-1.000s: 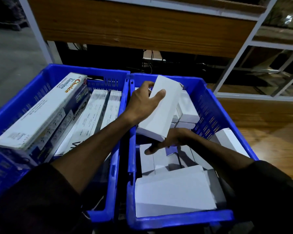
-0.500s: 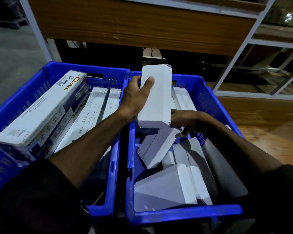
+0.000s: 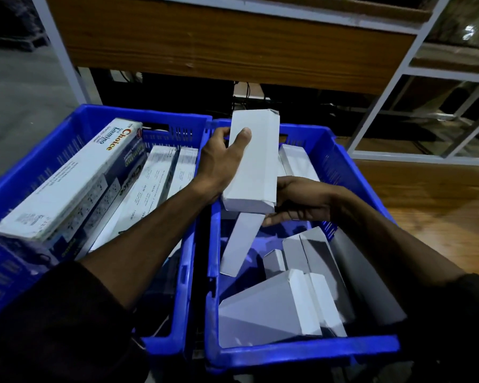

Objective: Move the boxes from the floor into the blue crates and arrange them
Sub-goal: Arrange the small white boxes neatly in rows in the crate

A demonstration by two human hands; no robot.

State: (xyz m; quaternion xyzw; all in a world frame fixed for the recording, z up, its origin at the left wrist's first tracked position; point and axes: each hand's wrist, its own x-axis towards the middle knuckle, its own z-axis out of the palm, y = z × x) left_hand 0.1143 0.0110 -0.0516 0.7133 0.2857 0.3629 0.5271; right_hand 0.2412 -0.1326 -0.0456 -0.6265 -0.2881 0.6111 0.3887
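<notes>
White box (image 3: 253,161) stands upright over the right blue crate (image 3: 302,352), gripped by the left hand (image 3: 221,161); the right hand (image 3: 299,201), fingers relaxed, touches its lower edge.

The right hand (image 3: 302,201) fingertips seem hidden behind the white box (image 3: 253,161).

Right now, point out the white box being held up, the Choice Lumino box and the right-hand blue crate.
white box (image 3: 253,161), head view, front face.
Choice Lumino box (image 3: 75,179), head view, top face.
right-hand blue crate (image 3: 307,352), head view, near rim.
</notes>
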